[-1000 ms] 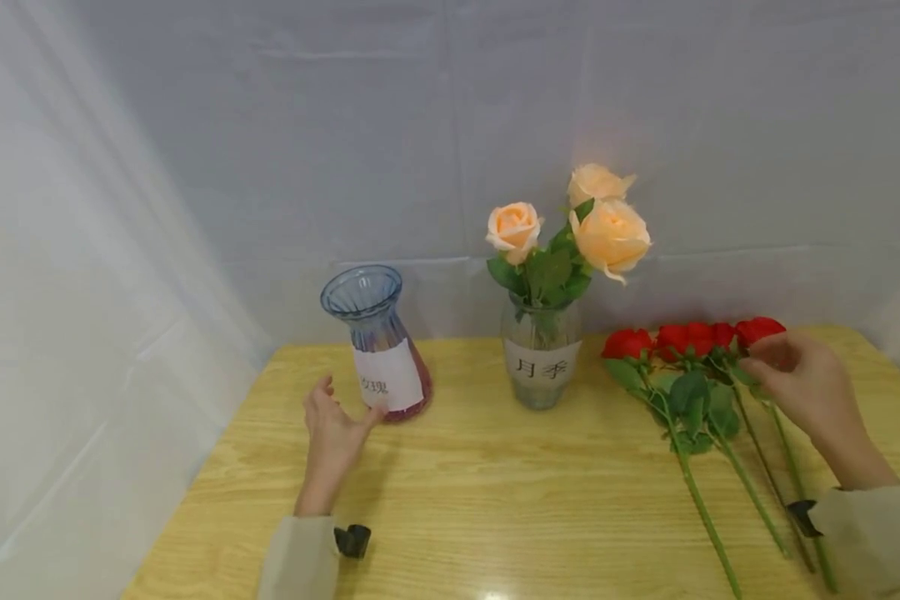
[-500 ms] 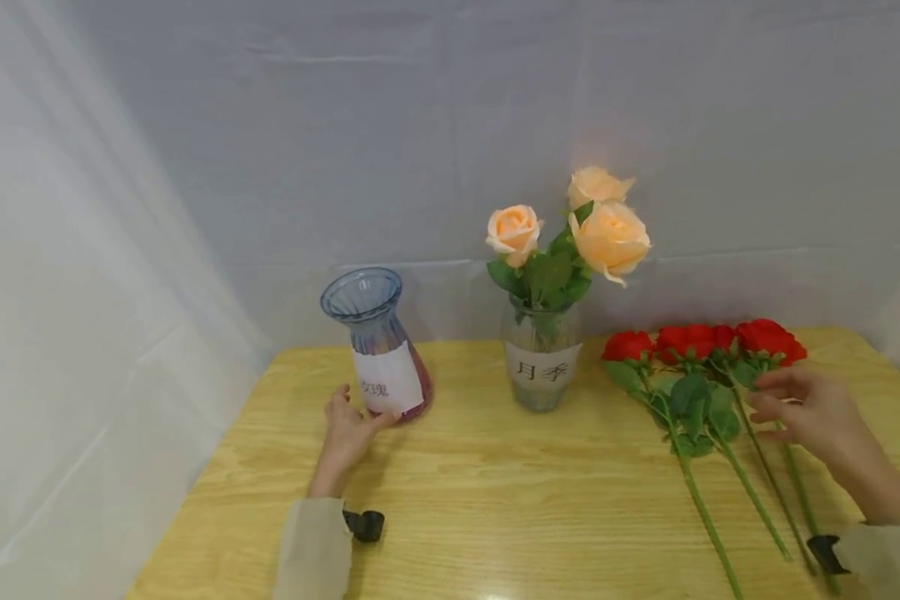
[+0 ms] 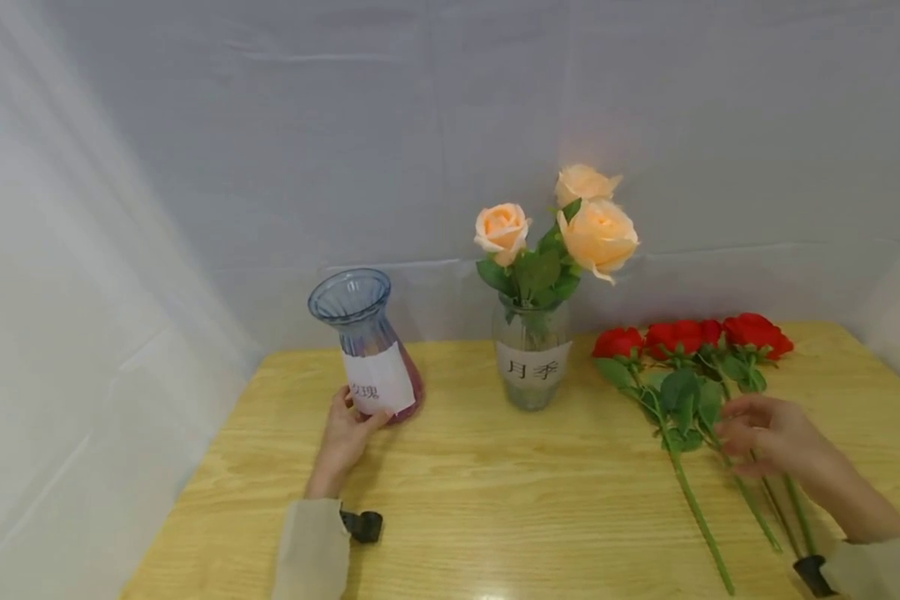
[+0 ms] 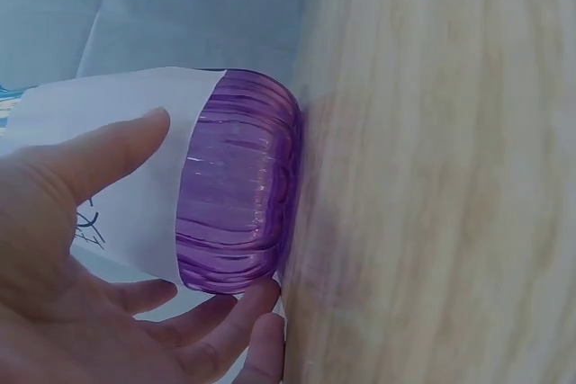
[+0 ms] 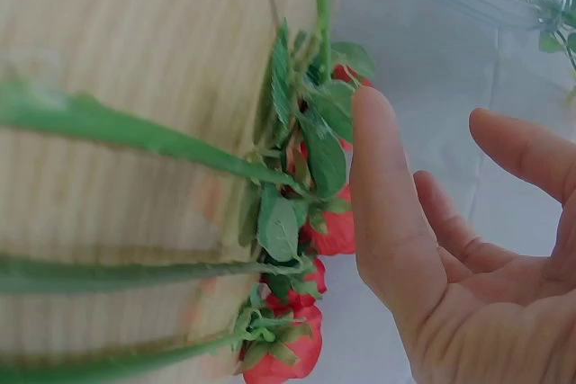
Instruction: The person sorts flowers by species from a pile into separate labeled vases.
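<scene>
Blue-and-purple vase (image 3: 363,340): where have you got it?

"On my head feed it stands at eight o'clock from the middle of the view, on the wood-grained table (image 3: 495,500), wearing a white label (image 3: 381,379). My left wrist feed shows its purple base flat against the tabletop."

"And the grip there?"

"Left hand (image 3: 347,436), at seven o'clock of the vase. I read it as cupped round the lower part: thumb over the label, fingers bent round the other side, glass between them. How firm that hold is, I can't tell."

"Carry on rightward."

"At three o'clock from that vase I have a clear vase (image 3: 531,332), upright, with a lettered label (image 3: 534,367). Peach roses (image 3: 600,233) rise out of it towards twelve and one o'clock, with green leaves (image 3: 537,273) below the blooms."

"Then?"

"Farther to three o'clock, red roses (image 3: 673,338) lie on the table, blooms near the far edge, green stems (image 3: 701,520) running down towards five o'clock."

"And the right hand (image 3: 776,442)?"

"At four to five o'clock from the red blooms, over the stems. I see its thumb and fingers apart, loosely bent. It's blurred on my head feed; whether a fingertip touches a stem, I can't tell."
</scene>
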Demonstrator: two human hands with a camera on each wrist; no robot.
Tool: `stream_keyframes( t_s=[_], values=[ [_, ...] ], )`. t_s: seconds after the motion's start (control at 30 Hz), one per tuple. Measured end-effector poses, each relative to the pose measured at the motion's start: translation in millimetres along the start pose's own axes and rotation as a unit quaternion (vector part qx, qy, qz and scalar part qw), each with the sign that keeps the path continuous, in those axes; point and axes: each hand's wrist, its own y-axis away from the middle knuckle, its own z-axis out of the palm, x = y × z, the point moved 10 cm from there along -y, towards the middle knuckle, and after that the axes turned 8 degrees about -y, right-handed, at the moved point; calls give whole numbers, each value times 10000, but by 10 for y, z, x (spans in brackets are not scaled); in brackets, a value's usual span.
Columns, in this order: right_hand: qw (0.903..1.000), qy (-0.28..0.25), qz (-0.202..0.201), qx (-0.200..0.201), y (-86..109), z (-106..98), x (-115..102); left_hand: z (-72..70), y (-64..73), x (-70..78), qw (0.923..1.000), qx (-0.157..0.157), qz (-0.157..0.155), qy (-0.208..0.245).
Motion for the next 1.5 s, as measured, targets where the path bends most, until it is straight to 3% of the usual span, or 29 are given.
stream_keyframes(
  t_s=[0.43, 0.63, 1.1, 1.3, 1.5],
  values=[
    [9967, -344, 491, -544, 0, 221, 257, 1, -17, -64, 9981, -8, -243, -567],
    [9915, -598, 750, -884, 7, 350, 294, -30, -29, -91, 9976, -26, -177, -675],
    [9938, -209, 675, -856, 5, 507, 316, -37, -39, -92, 9965, -48, -139, -818],
    [9894, -209, 842, -1164, 38, 568, 366, -45, -37, -96, 9959, -40, -156, -890],
    [9864, -85, 1090, -1228, 60, 625, 421, -50, -34, -104, 9959, -65, -174, -886]
  ],
)
